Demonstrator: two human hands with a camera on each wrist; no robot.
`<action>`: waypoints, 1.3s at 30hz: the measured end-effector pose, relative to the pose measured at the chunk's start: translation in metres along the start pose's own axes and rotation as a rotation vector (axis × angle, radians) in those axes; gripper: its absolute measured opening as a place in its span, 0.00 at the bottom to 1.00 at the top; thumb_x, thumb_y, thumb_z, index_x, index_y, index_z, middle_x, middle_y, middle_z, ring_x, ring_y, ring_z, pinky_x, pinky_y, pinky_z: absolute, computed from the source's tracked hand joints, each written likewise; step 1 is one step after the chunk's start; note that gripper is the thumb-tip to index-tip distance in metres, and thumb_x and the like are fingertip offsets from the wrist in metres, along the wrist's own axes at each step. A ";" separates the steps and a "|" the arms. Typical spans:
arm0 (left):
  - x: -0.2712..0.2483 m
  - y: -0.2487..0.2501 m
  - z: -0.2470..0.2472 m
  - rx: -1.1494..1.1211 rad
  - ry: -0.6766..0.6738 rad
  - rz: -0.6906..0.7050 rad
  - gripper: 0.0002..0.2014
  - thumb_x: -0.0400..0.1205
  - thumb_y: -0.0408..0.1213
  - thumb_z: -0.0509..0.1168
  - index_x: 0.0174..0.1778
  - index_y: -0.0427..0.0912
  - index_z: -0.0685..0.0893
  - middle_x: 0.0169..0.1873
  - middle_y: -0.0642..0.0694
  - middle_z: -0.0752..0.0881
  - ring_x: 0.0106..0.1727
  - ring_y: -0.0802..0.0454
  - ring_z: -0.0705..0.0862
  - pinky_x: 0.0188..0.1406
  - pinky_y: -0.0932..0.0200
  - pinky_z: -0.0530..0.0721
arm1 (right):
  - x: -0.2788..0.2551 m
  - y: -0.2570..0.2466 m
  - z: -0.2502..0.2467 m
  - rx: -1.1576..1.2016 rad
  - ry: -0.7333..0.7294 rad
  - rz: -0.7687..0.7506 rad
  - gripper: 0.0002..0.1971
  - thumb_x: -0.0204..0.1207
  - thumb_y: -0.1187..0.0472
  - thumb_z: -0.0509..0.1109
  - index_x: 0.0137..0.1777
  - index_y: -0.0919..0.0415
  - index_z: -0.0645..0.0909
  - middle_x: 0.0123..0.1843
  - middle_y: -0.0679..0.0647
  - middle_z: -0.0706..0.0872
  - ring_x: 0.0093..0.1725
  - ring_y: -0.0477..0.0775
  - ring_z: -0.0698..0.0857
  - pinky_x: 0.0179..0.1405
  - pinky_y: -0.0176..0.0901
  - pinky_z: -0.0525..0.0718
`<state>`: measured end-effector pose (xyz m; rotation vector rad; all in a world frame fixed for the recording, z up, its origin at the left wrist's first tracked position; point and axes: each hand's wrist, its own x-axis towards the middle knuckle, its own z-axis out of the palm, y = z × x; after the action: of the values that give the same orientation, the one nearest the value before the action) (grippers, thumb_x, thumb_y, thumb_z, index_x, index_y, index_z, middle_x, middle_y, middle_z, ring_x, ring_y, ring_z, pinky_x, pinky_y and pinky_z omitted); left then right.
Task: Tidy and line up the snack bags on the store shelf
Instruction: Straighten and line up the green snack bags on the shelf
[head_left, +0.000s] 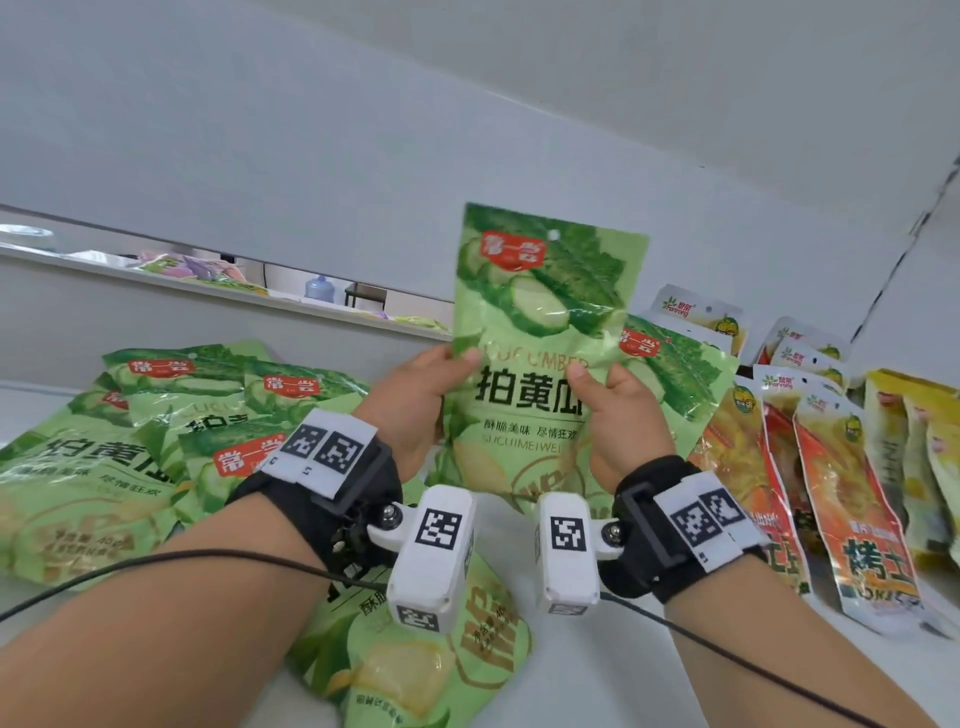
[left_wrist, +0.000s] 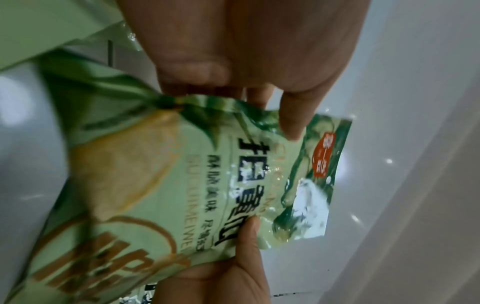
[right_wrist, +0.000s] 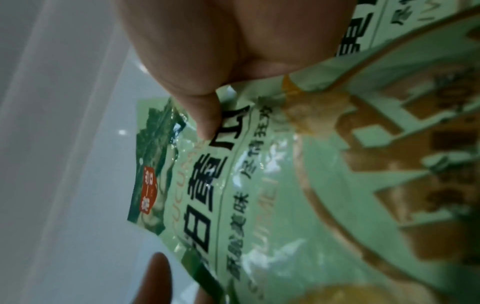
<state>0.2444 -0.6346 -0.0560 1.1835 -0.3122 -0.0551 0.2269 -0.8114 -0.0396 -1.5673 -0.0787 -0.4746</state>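
Observation:
A green cucumber snack bag (head_left: 540, 332) stands upright in the middle of the head view, held by both hands. My left hand (head_left: 421, 395) pinches its left edge, thumb on the front. My right hand (head_left: 613, 410) pinches its right edge the same way. In the left wrist view the same bag (left_wrist: 161, 174) runs between my left hand (left_wrist: 259, 72) at the top and my right hand (left_wrist: 223, 273) at the bottom. The right wrist view shows the bag (right_wrist: 259, 195) close up under my right thumb (right_wrist: 205, 115). Behind it leans another green bag (head_left: 680, 374).
Several green cucumber bags (head_left: 104, 441) lie in a loose pile on the white shelf (head_left: 597, 675) at the left, and one (head_left: 415, 670) lies under my wrists. Orange and yellow snack bags (head_left: 852, 499) lean in rows at the right. A white back wall (head_left: 363, 156) stands close behind.

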 end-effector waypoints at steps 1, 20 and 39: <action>-0.002 -0.002 0.001 0.064 -0.032 -0.018 0.11 0.83 0.36 0.62 0.59 0.39 0.84 0.54 0.38 0.90 0.55 0.42 0.88 0.55 0.46 0.86 | 0.000 0.003 -0.002 0.059 0.043 0.000 0.04 0.79 0.60 0.68 0.49 0.55 0.83 0.51 0.52 0.91 0.55 0.55 0.87 0.57 0.52 0.84; 0.000 -0.017 -0.015 0.394 -0.129 -0.077 0.15 0.75 0.26 0.71 0.57 0.42 0.83 0.54 0.38 0.89 0.59 0.37 0.86 0.67 0.40 0.79 | -0.015 0.046 -0.008 0.260 -0.111 0.185 0.07 0.72 0.59 0.71 0.48 0.60 0.82 0.43 0.56 0.92 0.47 0.59 0.90 0.53 0.56 0.85; 0.000 -0.019 -0.015 0.331 -0.054 -0.035 0.06 0.81 0.34 0.67 0.50 0.51 0.81 0.43 0.50 0.87 0.35 0.53 0.87 0.26 0.60 0.85 | -0.023 0.039 -0.008 0.135 -0.393 0.239 0.27 0.73 0.85 0.62 0.58 0.51 0.72 0.45 0.59 0.84 0.28 0.52 0.87 0.23 0.34 0.80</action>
<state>0.2510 -0.6281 -0.0786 1.5176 -0.3573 -0.0682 0.2170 -0.8159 -0.0848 -1.4954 -0.2169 0.0304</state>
